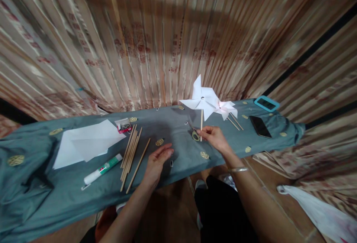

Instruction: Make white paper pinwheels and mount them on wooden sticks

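Observation:
A white paper pinwheel (206,93) on a thin wooden stick stands upright in my right hand (214,138), whose fingers pinch the lower part of the stick. A round metal pin shows at the pinwheel's centre. Behind that hand lies a pair of scissors (195,136), partly covered. My left hand (158,159) hovers over the table's front part with fingers stretched out and nothing in them. Just left of it is a single wooden stick (138,165), beside a bundle of several wooden sticks (130,152).
On the grey-green cloth (178,124) lie white paper sheets (83,141), a glue stick (102,169) and a small red box of metal pins (123,126). Finished-looking pinwheels (229,110), a phone (260,126) and a blue-framed device (266,103) are at right. A curtain (156,42) hangs behind.

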Demonstrator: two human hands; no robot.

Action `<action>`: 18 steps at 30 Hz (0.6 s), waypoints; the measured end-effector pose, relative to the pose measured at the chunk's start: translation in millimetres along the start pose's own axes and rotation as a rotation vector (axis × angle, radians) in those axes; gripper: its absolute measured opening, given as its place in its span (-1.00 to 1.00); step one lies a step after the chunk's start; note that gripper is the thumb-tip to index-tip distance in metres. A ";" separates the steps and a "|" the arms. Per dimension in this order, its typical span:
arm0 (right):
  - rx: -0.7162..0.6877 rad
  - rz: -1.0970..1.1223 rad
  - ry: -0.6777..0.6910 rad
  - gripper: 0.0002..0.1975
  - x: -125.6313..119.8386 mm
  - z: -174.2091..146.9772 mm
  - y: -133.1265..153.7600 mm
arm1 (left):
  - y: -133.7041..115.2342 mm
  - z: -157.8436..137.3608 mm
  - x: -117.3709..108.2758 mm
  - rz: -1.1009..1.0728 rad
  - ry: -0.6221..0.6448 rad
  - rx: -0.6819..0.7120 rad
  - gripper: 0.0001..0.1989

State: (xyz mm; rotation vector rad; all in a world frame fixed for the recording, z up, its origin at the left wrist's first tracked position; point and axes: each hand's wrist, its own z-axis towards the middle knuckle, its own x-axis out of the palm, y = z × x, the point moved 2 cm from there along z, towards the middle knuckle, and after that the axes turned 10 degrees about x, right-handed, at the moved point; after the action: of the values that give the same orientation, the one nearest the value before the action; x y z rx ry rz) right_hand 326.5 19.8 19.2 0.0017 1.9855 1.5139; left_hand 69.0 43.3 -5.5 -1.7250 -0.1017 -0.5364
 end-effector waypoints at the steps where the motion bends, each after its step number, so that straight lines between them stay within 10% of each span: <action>1: 0.014 -0.042 -0.022 -0.56 -10.7 7.5 -2.2 | 0.2 -0.2 -0.5 0.004 0.000 -0.001 -0.54; 18: 0.335 -0.625 -0.069 -0.71 -131.5 67.3 -63.6 | 3.4 -0.2 -0.9 0.079 0.008 -0.024 -0.54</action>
State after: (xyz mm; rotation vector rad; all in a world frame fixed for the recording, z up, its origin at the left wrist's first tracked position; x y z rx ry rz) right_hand 486.9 8.6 17.4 -0.3848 1.9138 0.7701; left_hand 69.4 42.5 -8.9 -1.7429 -0.0210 -0.4882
